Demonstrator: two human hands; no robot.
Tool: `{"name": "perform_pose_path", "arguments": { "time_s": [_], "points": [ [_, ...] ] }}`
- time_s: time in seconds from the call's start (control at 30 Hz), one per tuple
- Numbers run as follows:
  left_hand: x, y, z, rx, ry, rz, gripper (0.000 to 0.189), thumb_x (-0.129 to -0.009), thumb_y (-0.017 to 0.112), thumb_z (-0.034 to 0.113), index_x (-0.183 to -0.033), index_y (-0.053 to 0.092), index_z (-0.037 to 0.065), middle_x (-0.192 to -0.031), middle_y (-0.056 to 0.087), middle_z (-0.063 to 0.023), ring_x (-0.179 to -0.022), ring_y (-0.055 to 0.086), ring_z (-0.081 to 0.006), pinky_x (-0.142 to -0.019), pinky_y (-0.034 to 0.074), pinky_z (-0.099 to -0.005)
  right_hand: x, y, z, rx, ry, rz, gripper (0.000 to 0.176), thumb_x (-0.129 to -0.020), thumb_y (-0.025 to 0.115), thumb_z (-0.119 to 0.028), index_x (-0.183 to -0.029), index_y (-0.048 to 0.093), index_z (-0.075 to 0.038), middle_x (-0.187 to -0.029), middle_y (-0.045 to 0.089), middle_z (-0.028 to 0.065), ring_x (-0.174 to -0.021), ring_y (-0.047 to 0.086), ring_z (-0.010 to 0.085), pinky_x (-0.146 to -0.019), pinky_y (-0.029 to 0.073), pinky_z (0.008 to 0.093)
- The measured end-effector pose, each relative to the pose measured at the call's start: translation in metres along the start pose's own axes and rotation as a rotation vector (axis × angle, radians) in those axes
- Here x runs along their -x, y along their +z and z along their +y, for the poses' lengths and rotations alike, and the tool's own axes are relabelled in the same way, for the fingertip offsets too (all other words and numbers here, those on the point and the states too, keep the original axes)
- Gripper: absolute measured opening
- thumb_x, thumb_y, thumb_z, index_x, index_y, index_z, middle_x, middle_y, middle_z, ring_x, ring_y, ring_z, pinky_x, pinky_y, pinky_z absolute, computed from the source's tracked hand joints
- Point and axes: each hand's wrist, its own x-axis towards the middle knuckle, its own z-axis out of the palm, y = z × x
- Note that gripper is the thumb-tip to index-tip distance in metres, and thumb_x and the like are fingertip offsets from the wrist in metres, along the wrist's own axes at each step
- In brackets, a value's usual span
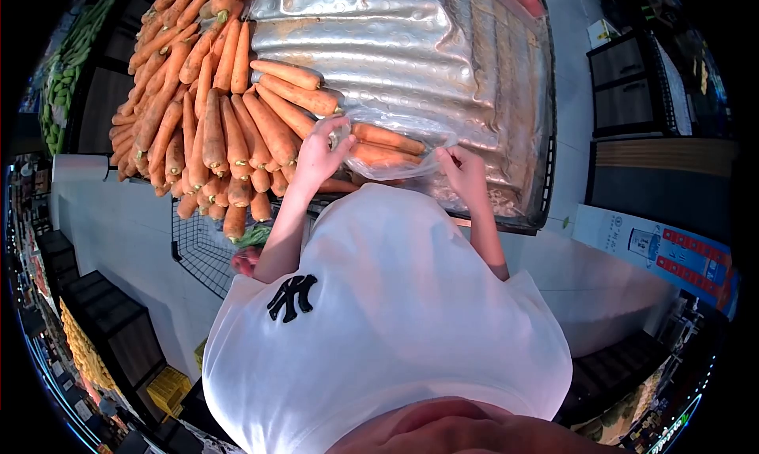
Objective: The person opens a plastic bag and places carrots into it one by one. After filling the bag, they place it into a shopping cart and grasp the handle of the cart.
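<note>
A clear plastic bag (399, 170) with a few carrots (387, 138) inside lies at the front of the display, close to my body. My left hand (324, 150) is closed on the bag's left end, thumb and fingers pinching the film. At the other end my right hand (462, 169) pinches the plastic between thumb and fingertips. Just beyond my left hand, loose carrots (296, 97) rest at the edge of a large heap of carrots (213, 122).
Silvery padded sheeting (371, 35) covers the display right of the heap. A wire shopping cart (198, 244) with produce stands below left. Dark display stands (624, 82) and a blue-and-white printed box (656, 244) are at the right. A yellow crate (168, 389) sits lower left.
</note>
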Motion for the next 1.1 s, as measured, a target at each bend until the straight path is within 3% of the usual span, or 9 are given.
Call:
{"name": "perform_pose_path", "arguments": {
  "time_s": [0.13, 0.27, 0.5, 0.6, 0.73, 0.93, 1.03, 1.1],
  "points": [
    [-0.027, -0.020, -0.007, -0.200, 0.224, 0.168, 0.031, -0.084, 0.074, 0.014, -0.113, 0.068, 0.002, -0.120, 0.066, -0.0162, -0.113, 0.061, -0.0356, -0.098, 0.048, -0.0413, -0.003, 0.000, -0.001, 0.001, -0.023, 0.000, 0.031, -0.095, 0.068, -0.029, -0.087, 0.068, 0.001, -0.062, 0.059, 0.0075, -0.058, 0.050, 0.0115, -0.056, 0.043, 0.0297],
    [-0.062, -0.035, -0.023, -0.413, 0.216, 0.255, 0.032, -0.083, 0.074, 0.016, -0.113, 0.070, 0.006, -0.120, 0.067, -0.0132, -0.111, 0.061, -0.0344, -0.099, 0.047, -0.0425, -0.001, -0.001, -0.015, 0.015, -0.028, -0.043, 0.031, -0.094, 0.068, -0.029, -0.087, 0.068, 0.001, -0.062, 0.060, 0.0082, -0.058, 0.051, 0.0123, -0.056, 0.043, 0.0306],
    [-0.106, -0.034, -0.048, -0.563, 0.070, 0.183, 0.046, -0.081, 0.079, 0.031, -0.120, 0.067, 0.009, -0.120, 0.062, -0.0119, -0.107, 0.063, -0.0337, -0.091, 0.053, -0.0421, 0.002, 0.001, -0.006, -0.002, -0.118, -0.102, 0.028, -0.094, 0.068, -0.027, -0.089, 0.068, 0.000, -0.062, 0.059, 0.0087, -0.056, 0.051, 0.0128, -0.055, 0.043, 0.0313],
    [-0.110, -0.027, -0.049, -0.719, 0.042, 0.153, 0.050, -0.080, 0.078, 0.041, -0.118, 0.067, 0.011, -0.120, 0.059, -0.0089, -0.104, 0.065, -0.0331, -0.088, 0.054, -0.0425, 0.008, 0.001, -0.007, -0.018, -0.120, -0.110, 0.026, -0.093, 0.069, -0.024, -0.090, 0.068, 0.001, -0.062, 0.059, 0.0075, -0.056, 0.051, 0.0114, -0.054, 0.043, 0.0306],
    [-0.112, -0.027, -0.041, -0.766, -0.109, 0.125, 0.053, -0.078, 0.079, 0.044, -0.116, 0.059, 0.013, -0.121, 0.057, -0.0083, -0.097, 0.067, -0.0317, -0.078, 0.057, -0.0437, 0.012, 0.000, -0.010, -0.036, -0.101, -0.113, 0.024, -0.092, 0.070, -0.023, -0.093, 0.069, 0.001, -0.065, 0.062, 0.0088, -0.059, 0.055, 0.0126, -0.057, 0.045, 0.0308],
    [-0.117, -0.060, -0.042, -0.608, 0.038, 0.265, 0.033, -0.074, 0.072, 0.032, -0.096, 0.067, 0.008, -0.107, 0.066, -0.0116, -0.090, 0.067, -0.0343, -0.079, 0.055, -0.0447, 0.009, -0.002, -0.003, -0.083, -0.079, -0.133, 0.025, -0.092, 0.070, -0.025, -0.095, 0.070, 0.000, -0.071, 0.066, 0.0099, -0.064, 0.059, 0.0146, -0.062, 0.048, 0.0316],
    [-0.105, -0.094, -0.017, -0.417, 0.027, 0.452, 0.023, -0.084, 0.063, 0.024, -0.099, 0.068, 0.008, -0.096, 0.068, -0.0144, -0.085, 0.068, -0.0328, -0.076, 0.053, -0.0414, 0.006, -0.002, 0.000, -0.053, -0.080, -0.160, 0.025, -0.092, 0.070, -0.026, -0.095, 0.071, -0.001, -0.072, 0.066, 0.0096, -0.065, 0.060, 0.0150, -0.064, 0.049, 0.0317],
    [-0.093, -0.109, 0.005, 0.023, -0.089, 0.579, 0.021, -0.096, 0.052, 0.019, -0.098, 0.065, 0.003, -0.092, 0.070, -0.0076, -0.063, 0.060, -0.0177, -0.062, 0.049, -0.0293, 0.003, -0.001, 0.000, -0.065, -0.083, -0.188, 0.025, -0.092, 0.070, -0.026, -0.094, 0.070, -0.001, -0.072, 0.066, 0.0078, -0.065, 0.059, 0.0139, -0.063, 0.048, 0.0314]
  ]
}}
